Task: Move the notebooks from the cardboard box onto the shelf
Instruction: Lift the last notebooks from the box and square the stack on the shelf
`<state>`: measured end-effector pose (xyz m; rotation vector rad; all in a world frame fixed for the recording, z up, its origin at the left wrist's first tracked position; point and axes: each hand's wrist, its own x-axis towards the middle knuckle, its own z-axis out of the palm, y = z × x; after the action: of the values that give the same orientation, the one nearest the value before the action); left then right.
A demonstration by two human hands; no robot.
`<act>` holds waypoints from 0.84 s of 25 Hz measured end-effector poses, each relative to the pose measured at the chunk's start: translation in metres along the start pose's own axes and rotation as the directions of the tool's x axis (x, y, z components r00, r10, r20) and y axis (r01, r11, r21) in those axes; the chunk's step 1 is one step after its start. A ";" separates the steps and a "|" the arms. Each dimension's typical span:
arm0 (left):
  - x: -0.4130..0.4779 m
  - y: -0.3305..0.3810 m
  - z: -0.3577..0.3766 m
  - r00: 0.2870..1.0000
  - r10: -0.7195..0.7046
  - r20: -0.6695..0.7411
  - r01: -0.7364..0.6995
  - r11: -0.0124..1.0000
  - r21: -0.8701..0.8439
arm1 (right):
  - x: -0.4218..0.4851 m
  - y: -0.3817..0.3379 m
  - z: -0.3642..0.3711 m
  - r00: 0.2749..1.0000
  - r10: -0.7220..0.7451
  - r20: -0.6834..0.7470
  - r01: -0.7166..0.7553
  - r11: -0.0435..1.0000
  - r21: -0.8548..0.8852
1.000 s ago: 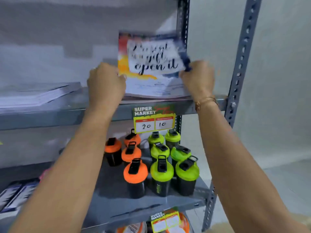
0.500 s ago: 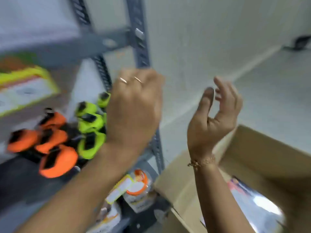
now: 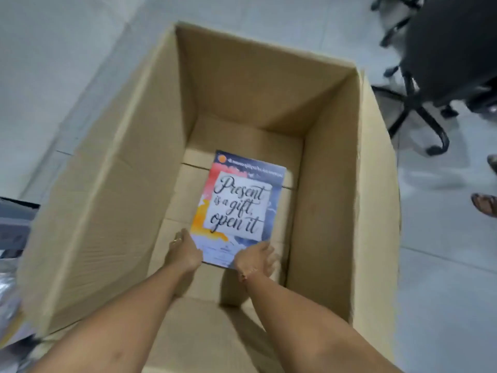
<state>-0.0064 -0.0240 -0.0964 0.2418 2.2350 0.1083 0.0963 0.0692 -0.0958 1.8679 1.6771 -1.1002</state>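
Note:
A large open cardboard box (image 3: pixel 113 211) stands on the floor below me. One notebook (image 3: pixel 239 208) lies flat on its bottom, its colourful cover reading "Present is a gift, open it". Both my arms reach down into the box. My left hand (image 3: pixel 184 253) is at the notebook's near left corner with its fingers curled on the edge. My right hand (image 3: pixel 255 258) rests on the near right corner with its fingers apart. The shelf is out of view.
A black office chair (image 3: pixel 430 76) with a wheeled base stands on the floor at the upper right. A sandalled foot (image 3: pixel 485 204) of another person shows at the right edge. Stacked papers or packets (image 3: pixel 10 238) lie at the left edge beside the box.
One second ago both hands set a notebook on the shelf's upper level. They then let go, my view swung right and down, and both hands now reach the notebook in the box.

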 end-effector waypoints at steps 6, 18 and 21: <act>0.007 0.015 0.010 0.971 -0.122 -0.207 0.114 0.992 -0.052 | 0.004 0.001 0.012 0.964 -0.016 -0.266 0.051 0.991 0.125; -0.172 0.015 -0.143 0.754 0.273 -0.597 -0.508 0.818 -0.268 | -0.105 -0.054 -0.061 0.884 -0.127 -0.451 0.451 0.490 0.746; -0.276 -0.034 -0.191 0.512 0.202 -0.835 -0.745 0.588 -0.315 | -0.211 -0.087 -0.099 0.629 -0.360 -0.689 0.754 0.066 0.653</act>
<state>0.0084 -0.1142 0.2286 0.5553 2.6281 1.5874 0.0472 0.0233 0.1439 2.0038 2.4102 -2.7526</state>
